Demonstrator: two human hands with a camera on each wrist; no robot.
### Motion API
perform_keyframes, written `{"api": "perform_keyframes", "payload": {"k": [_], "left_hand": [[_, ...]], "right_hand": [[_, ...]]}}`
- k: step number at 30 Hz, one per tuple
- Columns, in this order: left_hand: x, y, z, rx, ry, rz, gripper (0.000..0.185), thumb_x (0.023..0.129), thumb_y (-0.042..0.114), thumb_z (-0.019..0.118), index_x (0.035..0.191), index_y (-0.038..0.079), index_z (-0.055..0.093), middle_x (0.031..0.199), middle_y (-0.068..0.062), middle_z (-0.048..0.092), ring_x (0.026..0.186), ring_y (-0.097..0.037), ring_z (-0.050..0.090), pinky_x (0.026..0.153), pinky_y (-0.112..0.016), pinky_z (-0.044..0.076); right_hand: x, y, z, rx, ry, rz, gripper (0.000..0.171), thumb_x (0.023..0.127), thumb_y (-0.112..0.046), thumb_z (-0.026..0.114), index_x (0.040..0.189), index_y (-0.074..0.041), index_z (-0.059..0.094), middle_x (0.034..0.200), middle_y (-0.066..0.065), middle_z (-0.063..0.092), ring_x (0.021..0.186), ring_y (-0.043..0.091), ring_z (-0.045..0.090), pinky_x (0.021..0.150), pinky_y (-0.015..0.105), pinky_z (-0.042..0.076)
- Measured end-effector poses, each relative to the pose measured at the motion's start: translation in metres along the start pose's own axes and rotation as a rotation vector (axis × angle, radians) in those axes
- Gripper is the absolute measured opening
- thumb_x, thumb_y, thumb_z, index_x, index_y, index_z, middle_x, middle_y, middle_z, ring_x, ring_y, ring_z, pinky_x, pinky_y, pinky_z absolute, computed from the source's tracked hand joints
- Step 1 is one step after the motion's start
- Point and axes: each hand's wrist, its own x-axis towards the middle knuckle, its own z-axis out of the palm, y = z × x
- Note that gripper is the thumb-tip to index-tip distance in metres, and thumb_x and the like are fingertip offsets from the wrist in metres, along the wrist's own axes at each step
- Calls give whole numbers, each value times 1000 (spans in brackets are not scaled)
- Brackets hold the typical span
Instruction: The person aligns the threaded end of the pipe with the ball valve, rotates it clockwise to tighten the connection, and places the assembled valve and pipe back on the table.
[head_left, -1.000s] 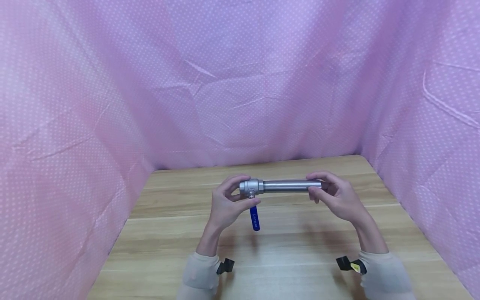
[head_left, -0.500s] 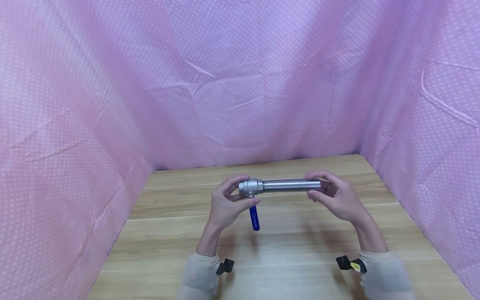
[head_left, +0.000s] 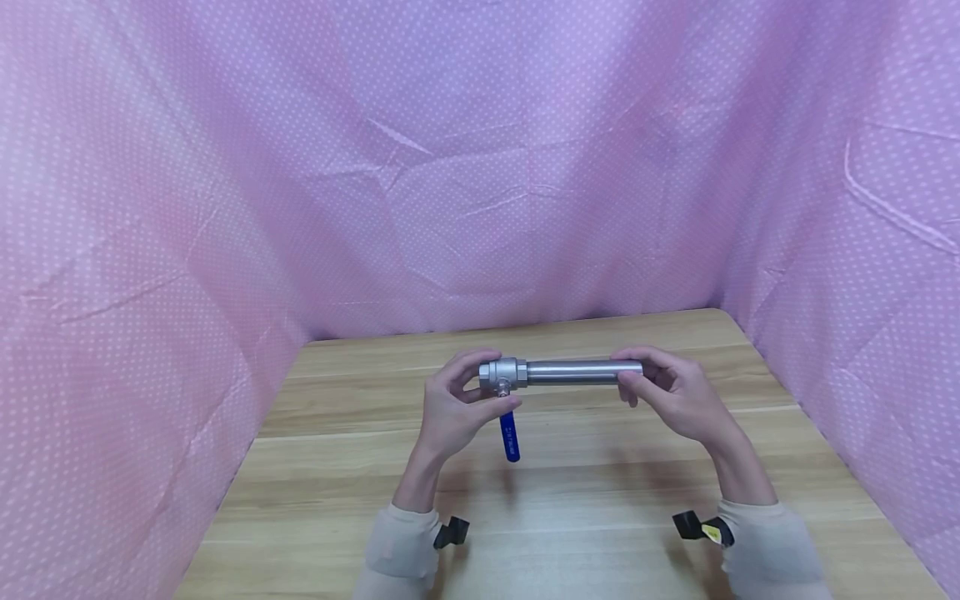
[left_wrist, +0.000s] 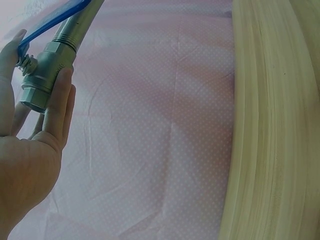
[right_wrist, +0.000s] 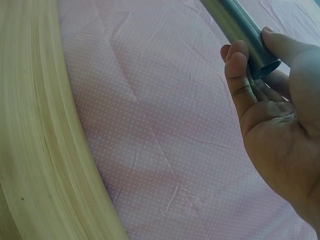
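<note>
A silver ball valve [head_left: 504, 374] with a blue lever handle [head_left: 509, 437] is held above the table by my left hand [head_left: 459, 408]. The thumb lies against the base of the lever, while the other fingers curl behind the valve body, as the left wrist view shows. A straight steel pipe [head_left: 573, 372] extends rightward from the valve, level, its threaded end [left_wrist: 69, 37] partly visible at the valve's mouth. My right hand [head_left: 682, 400] pinches the pipe's far end between thumb and fingers. In the right wrist view, the pipe's open end [right_wrist: 266, 69] faces the palm.
Below both hands spreads a wooden table [head_left: 555, 517]. Pink dotted cloth [head_left: 480, 192] hangs behind it and along both sides. Black wrist straps with small black blocks [head_left: 452, 532] sit at the sleeve cuffs.
The left hand, valve and pipe stay nearly in place. My right fingers shift around the pipe's end; the thumb lowers off its front at half a second ago, then lies against it again.
</note>
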Motion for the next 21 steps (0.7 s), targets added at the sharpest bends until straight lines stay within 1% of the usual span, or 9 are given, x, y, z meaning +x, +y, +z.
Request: {"api": "perform_keyframes", "payload": {"k": [3, 6, 10, 13, 16, 21], "left_hand": [[1, 0, 0, -4, 0, -4, 62, 81, -5, 96, 138, 6, 75, 139, -18, 72, 126, -13, 75, 102, -41, 73], [1, 0, 0, -6, -1, -8, 62, 81, -5, 96, 138, 6, 75, 139, -18, 72, 126, -13, 75, 102, -41, 73], [1, 0, -1, -5, -1, -9, 62, 81, -5, 96, 139, 7, 75, 139, -18, 71, 126, -14, 75, 102, -40, 73], [2, 0, -2, -3, 0, -6, 63, 81, -5, 96, 139, 6, 75, 139, -19, 71, 126, -14, 74, 101, -40, 73], [2, -1, -2, -2, -1, -7, 63, 81, -5, 96, 139, 6, 75, 139, -19, 71, 126, -14, 74, 102, -40, 73], [3, -1, -3, -2, -2, -12, 62, 81, -5, 96, 139, 6, 75, 139, -18, 72, 125, -14, 75, 102, -40, 73]], "right_hand": [[0, 1, 0, -9, 4, 15, 28, 104, 9, 71, 131, 2, 74, 86, -1, 75, 72, 11, 71, 62, 22, 63], [0, 2, 0, 15, 0, 19, 37, 99, 13, 75, 135, 5, 71, 102, -6, 79, 81, 6, 77, 67, 22, 68], [-1, 3, -1, 94, -20, -10, 46, 94, 21, 75, 138, 9, 66, 123, -6, 77, 95, 7, 82, 75, 24, 72], [0, 4, -1, 108, -25, -28, 47, 94, 23, 74, 138, 10, 65, 124, -4, 77, 95, 6, 81, 77, 24, 73], [1, 3, 0, 71, -15, -23, 45, 94, 21, 75, 137, 11, 66, 120, -1, 77, 92, 5, 80, 75, 24, 72], [1, 2, 0, 14, -2, -12, 43, 95, 19, 77, 136, 12, 66, 112, 12, 77, 86, 7, 79, 70, 24, 71]]}}
